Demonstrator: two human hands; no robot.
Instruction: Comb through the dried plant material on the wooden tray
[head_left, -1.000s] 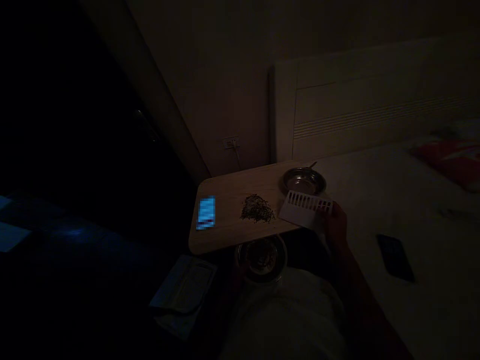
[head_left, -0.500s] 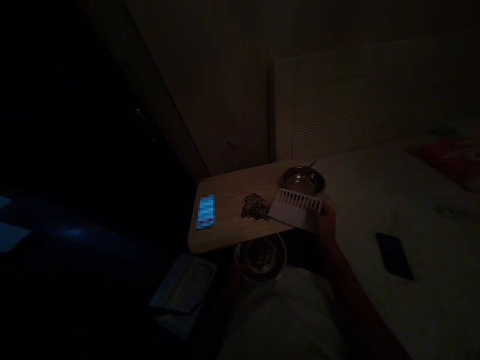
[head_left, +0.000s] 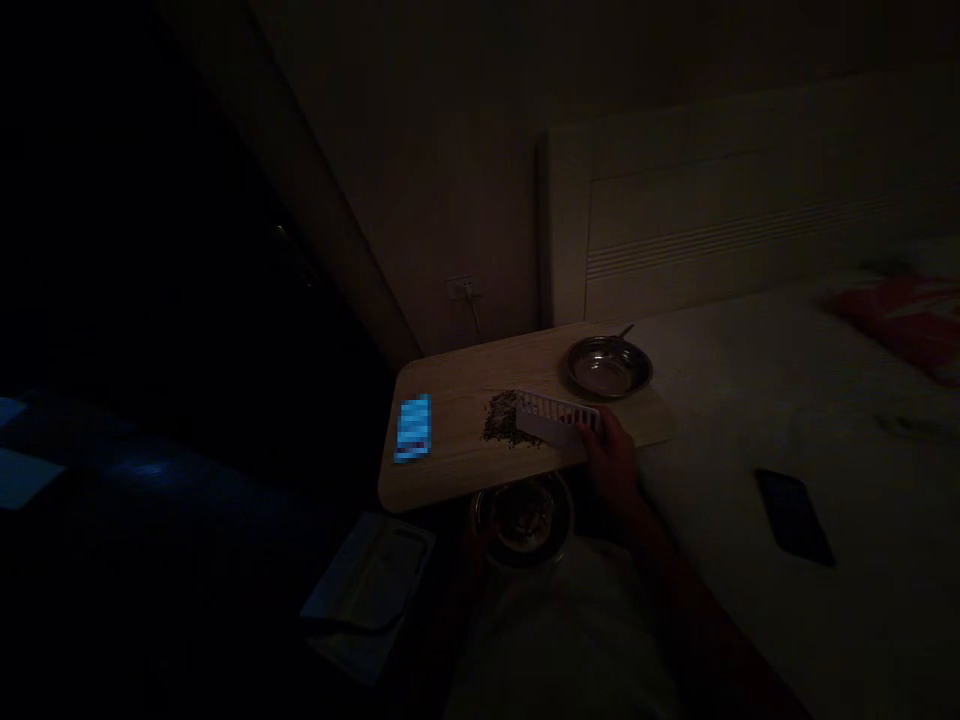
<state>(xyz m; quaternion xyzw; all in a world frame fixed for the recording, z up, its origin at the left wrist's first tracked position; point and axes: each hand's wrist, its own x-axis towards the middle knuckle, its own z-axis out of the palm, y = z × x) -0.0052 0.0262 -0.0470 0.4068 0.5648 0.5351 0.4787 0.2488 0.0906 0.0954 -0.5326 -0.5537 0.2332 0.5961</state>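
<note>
In my right hand (head_left: pixel 613 455), closed round its right end, is a white flat piece with a row of slots (head_left: pixel 555 425). Its left end overlaps a pile of small dark grains, like seeds (head_left: pixel 501 415), on the wooden table (head_left: pixel 457 470). Just below the table's near edge is a round metal bowl (head_left: pixel 525 520) with some bits inside. My left hand (head_left: pixel 480 545) grips that bowl's left rim, thumb over the edge; darkness hides its other fingers. A second metal bowl (head_left: pixel 607 368), with a handle-like piece sticking up behind it, stands at the table's far right.
A lit phone screen (head_left: pixel 412 428), blurred, lies at the table's left. To the right is a bed (head_left: pixel 720 400) with a dark phone (head_left: pixel 793 515) and a red cloth (head_left: pixel 900 315). A pale bag or box (head_left: pixel 371 590) stands low on the left. A wall socket (head_left: pixel 463 288) holds a plug.
My right hand has moved left with the slotted white piece, from beside the grains to over their right part. My left hand and the lower bowl have stayed in place.
</note>
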